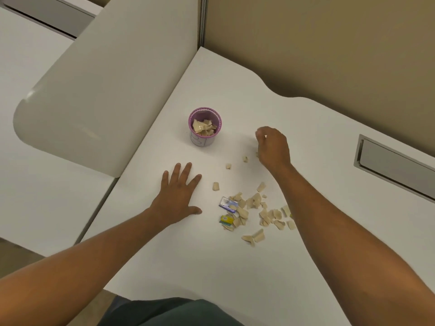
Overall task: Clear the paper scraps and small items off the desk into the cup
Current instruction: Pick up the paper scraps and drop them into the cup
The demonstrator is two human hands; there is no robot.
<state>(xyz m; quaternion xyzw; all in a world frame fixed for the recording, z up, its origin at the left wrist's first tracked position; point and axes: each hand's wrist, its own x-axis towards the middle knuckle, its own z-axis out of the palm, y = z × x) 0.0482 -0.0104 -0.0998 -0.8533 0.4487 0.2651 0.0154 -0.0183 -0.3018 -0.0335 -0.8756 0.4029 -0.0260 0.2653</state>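
Flat on the bench [235,267], my left hand [178,194] lies spread, its grip holding nothing. Beyond it the purple cup [204,127] stands partly filled with scraps. Right of that hand sits the scrap pile [256,212] with two small printed packets [227,204]. My right hand [273,147] is curled; whether its grip pinches a scrap, I cannot tell. A careless sweep could scatter the pile or tip the cup.

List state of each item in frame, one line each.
cup: upright, partly filled with scraps
loose scraps: scattered on desk, not yet cleared
blue-white packet: on desk, at pile edge
yellow-green packet: on desk, beside pile
left hand: flat on desk, empty
right hand: fingers curled, contents unclear
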